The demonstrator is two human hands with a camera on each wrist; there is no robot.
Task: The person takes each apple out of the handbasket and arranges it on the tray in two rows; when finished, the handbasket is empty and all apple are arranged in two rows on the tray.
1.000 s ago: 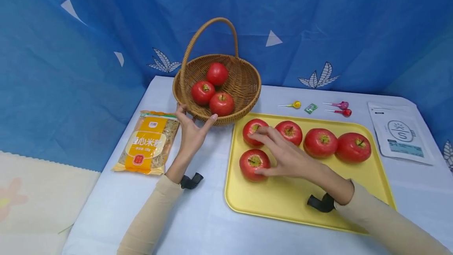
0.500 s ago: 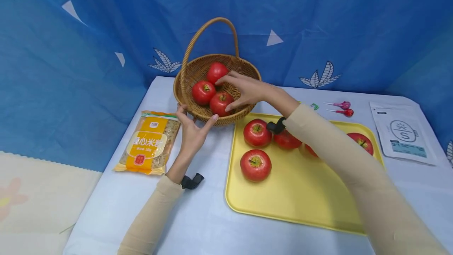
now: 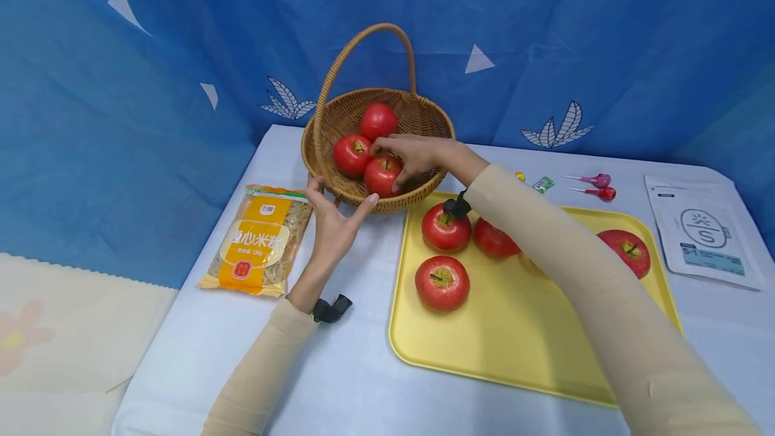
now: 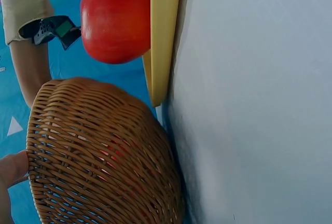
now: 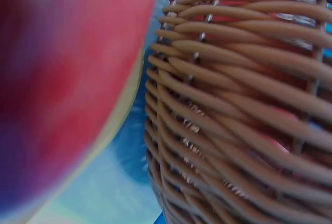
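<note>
A wicker basket (image 3: 424, 110) with a tall handle stands at the back, holding three red apples. My left hand (image 3: 335, 234) grips its near rim, thumb and fingers spread apart; in the left wrist view that thumb (image 4: 14, 167) rests on the rim. Inside the basket, my right hand (image 3: 418, 152) holds the front apple (image 3: 380, 177) between thumb and fingers. A second apple (image 3: 352, 155) lies to its left and a third apple (image 3: 379, 121) behind. The right wrist view shows the basket's woven wall (image 5: 244, 99) close up; my fingers are hidden there.
A yellow tray (image 3: 484, 342) with several apples, among them one at its left (image 3: 443, 284), lies under my right forearm, which covers part of it. A noodle packet (image 3: 257, 244) lies left. Lollipops (image 3: 596, 192), a green sweet (image 3: 543, 184) and a white pouch (image 3: 702, 231) lie right.
My right hand has moved from above the tray's left apples to the basket, then lower onto the front apple. My left hand stays at the basket's rim. The view has shifted slightly.
</note>
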